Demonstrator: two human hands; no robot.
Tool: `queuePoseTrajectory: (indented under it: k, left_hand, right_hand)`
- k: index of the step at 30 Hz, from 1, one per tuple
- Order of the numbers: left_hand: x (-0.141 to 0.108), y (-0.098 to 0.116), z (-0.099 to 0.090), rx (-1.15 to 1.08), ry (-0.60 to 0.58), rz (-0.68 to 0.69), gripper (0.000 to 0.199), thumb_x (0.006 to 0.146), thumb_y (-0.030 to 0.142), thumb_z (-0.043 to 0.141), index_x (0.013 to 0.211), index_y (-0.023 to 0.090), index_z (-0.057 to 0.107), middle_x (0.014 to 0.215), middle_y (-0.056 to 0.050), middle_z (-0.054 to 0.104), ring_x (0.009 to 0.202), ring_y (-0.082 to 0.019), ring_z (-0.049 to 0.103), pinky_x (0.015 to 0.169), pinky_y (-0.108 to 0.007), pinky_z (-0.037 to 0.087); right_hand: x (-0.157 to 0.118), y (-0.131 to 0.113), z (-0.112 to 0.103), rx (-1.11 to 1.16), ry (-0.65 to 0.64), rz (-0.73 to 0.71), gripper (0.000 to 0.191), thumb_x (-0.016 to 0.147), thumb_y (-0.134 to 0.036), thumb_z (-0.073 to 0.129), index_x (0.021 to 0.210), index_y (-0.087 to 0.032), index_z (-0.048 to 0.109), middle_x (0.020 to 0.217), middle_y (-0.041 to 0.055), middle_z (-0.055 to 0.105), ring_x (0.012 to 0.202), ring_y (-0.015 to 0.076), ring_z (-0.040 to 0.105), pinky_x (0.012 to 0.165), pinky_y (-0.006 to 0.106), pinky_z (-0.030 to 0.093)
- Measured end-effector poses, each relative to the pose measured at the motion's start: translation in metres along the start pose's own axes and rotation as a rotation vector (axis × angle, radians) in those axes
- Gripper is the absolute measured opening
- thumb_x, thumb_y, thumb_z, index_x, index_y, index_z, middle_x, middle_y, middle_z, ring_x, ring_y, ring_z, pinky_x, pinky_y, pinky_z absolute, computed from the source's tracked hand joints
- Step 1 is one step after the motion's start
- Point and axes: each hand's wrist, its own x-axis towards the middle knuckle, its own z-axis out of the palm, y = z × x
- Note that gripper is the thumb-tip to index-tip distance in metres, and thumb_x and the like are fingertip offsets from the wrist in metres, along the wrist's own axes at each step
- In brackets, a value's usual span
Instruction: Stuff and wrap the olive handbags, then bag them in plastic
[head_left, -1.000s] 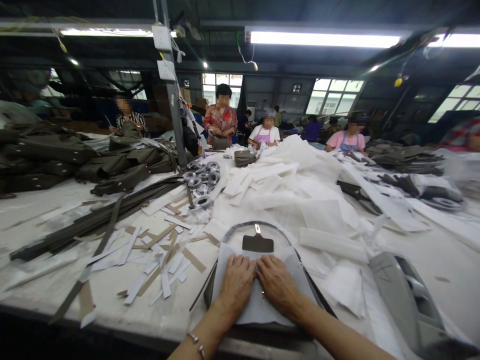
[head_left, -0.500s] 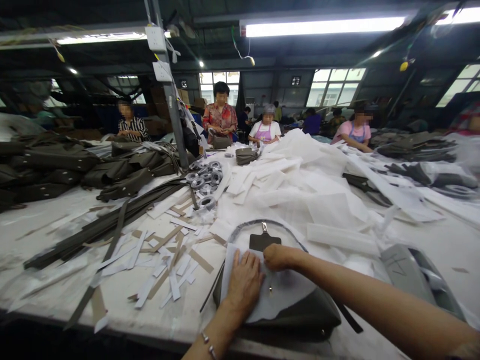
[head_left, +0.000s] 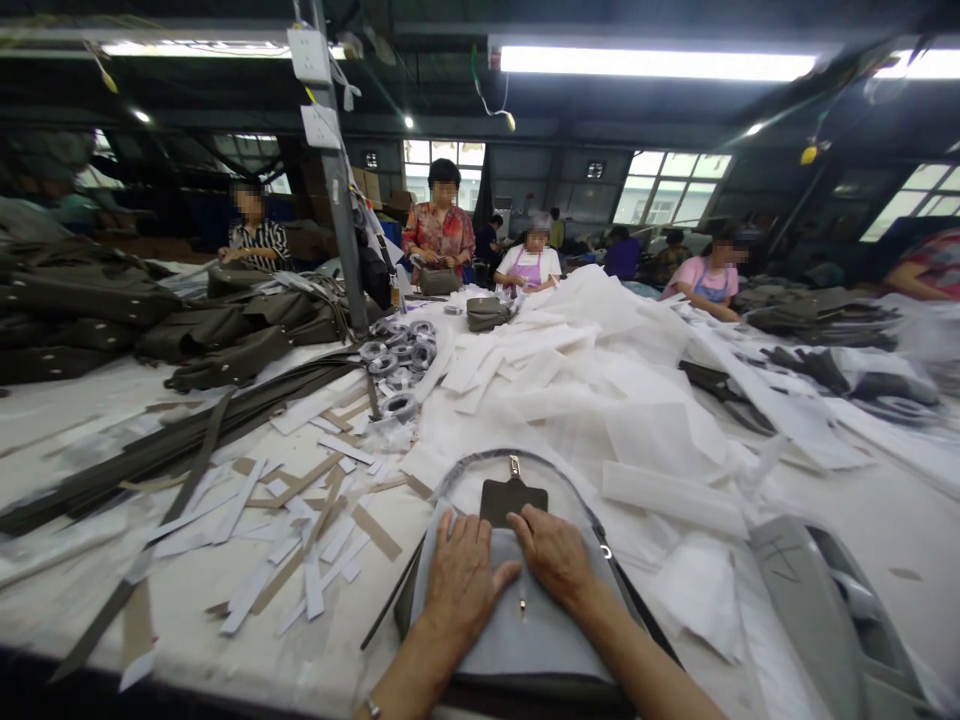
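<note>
A dark olive handbag (head_left: 510, 693) lies at the table's front edge, with a thin pale protective sheet (head_left: 491, 650) spread over its front. A small metal stud (head_left: 523, 606) shows through the sheet. My left hand (head_left: 463, 570) rests flat on the sheet's left side, fingers stretched out and thumb apart. On the sheet's upper right, my right hand (head_left: 559, 555) lies with its fingers extended beside the dark leather tab (head_left: 513, 502), which has a metal clasp (head_left: 514, 467). Behind it curves a wrapped handle (head_left: 480, 462) of the bag.
Paper and card strips (head_left: 307, 540) litter the left of the table (head_left: 247, 660). Beyond are dark straps (head_left: 225, 430), wrapped rings (head_left: 397, 355) and piled bags (head_left: 75, 310). White sheets (head_left: 570, 370) heap behind; a grey plastic holder (head_left: 817, 600) stands right. Several people work across the table.
My right hand has shifted from a closed hold at the sheet's top edge to lying on it. The sheet now covers more of the bag's lower right. My view has shifted slightly.
</note>
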Motion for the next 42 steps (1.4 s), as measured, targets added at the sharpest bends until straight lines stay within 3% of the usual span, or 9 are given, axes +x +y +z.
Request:
queuePoseTrajectory:
  k: [7,10,14,17,22,25,31,39,42]
  left_hand:
    - [0.0,-0.001,0.001,-0.024,0.02,0.004,0.045,0.086,0.058,0.061,0.104,0.017,0.064,0.098,-0.007,0.064,0.105,-0.029,0.057,0.112,-0.06,0.028]
    - [0.002,0.0,-0.001,-0.045,-0.007,-0.012,0.044,0.085,0.058,0.062,0.102,0.017,0.064,0.094,-0.006,0.064,0.099,-0.028,0.057,0.111,-0.058,0.03]
    - [0.005,0.001,-0.003,-0.042,-0.015,-0.013,0.044,0.085,0.058,0.062,0.099,0.017,0.063,0.095,-0.007,0.064,0.1,-0.029,0.057,0.11,-0.056,0.03]
    - [0.006,0.001,-0.004,-0.042,-0.024,-0.009,0.044,0.084,0.059,0.062,0.097,0.017,0.063,0.094,-0.008,0.064,0.099,-0.028,0.057,0.111,-0.056,0.028]
    - [0.005,0.001,-0.004,-0.029,-0.037,-0.01,0.048,0.083,0.06,0.063,0.096,0.015,0.065,0.094,-0.009,0.065,0.101,-0.029,0.058,0.112,-0.056,0.027]
    - [0.004,0.0,-0.003,-0.054,-0.015,0.003,0.052,0.083,0.061,0.063,0.101,0.013,0.066,0.097,-0.011,0.066,0.105,-0.03,0.058,0.113,-0.056,0.026]
    - [0.001,-0.006,-0.005,-0.133,0.029,-0.009,0.042,0.087,0.053,0.059,0.1,0.013,0.065,0.095,-0.009,0.065,0.101,-0.027,0.059,0.114,-0.054,0.029]
    - [0.002,-0.003,-0.01,-0.109,-0.01,-0.002,0.031,0.085,0.047,0.065,0.095,0.018,0.062,0.094,-0.006,0.063,0.102,-0.026,0.058,0.115,-0.055,0.023]
    - [0.002,-0.003,-0.008,-0.1,0.006,-0.001,0.031,0.087,0.048,0.063,0.095,0.018,0.061,0.095,-0.006,0.063,0.101,-0.026,0.058,0.115,-0.055,0.025]
  right_hand:
    - [-0.001,0.003,0.002,0.027,-0.046,-0.007,0.042,0.104,-0.046,0.033,0.081,-0.023,0.061,0.074,0.003,0.072,0.07,0.0201,0.069,0.058,0.027,0.035]
    - [-0.001,0.006,0.003,0.077,0.003,0.062,0.038,0.104,-0.045,0.032,0.095,-0.022,0.061,0.078,0.0038,0.072,0.071,0.0215,0.069,0.061,0.029,0.04]
    - [0.002,0.011,0.012,0.126,0.258,0.061,0.038,0.1,-0.039,0.04,0.128,-0.015,0.05,0.121,0.0143,0.065,0.111,0.0272,0.06,0.092,0.038,0.044]
    - [0.006,0.016,0.018,0.136,0.301,0.031,0.047,0.097,-0.038,0.044,0.136,-0.012,0.045,0.133,0.0181,0.057,0.125,0.0297,0.05,0.103,0.045,0.036]
    - [0.005,0.02,0.008,0.422,0.398,0.058,0.047,0.095,-0.045,0.043,0.13,-0.014,0.051,0.109,0.0127,0.066,0.103,0.026,0.06,0.094,0.041,0.045]
    - [-0.007,0.018,-0.005,0.508,0.416,-0.076,0.039,0.097,-0.043,0.04,0.123,-0.019,0.059,0.093,0.0071,0.065,0.089,0.0226,0.06,0.086,0.037,0.047]
    - [-0.021,0.009,-0.019,0.299,0.317,-0.418,0.025,0.097,-0.036,0.048,0.109,-0.027,0.069,0.09,0.0052,0.063,0.091,0.023,0.056,0.091,0.041,0.043]
    - [-0.016,0.016,-0.007,0.119,0.516,-0.248,0.04,0.095,-0.026,0.05,0.135,-0.018,0.049,0.122,0.0143,0.061,0.116,0.0285,0.052,0.099,0.046,0.039]
    - [-0.018,0.014,-0.007,0.106,0.572,-0.277,0.033,0.097,-0.028,0.05,0.128,-0.018,0.055,0.119,0.0132,0.064,0.117,0.0276,0.053,0.1,0.045,0.039]
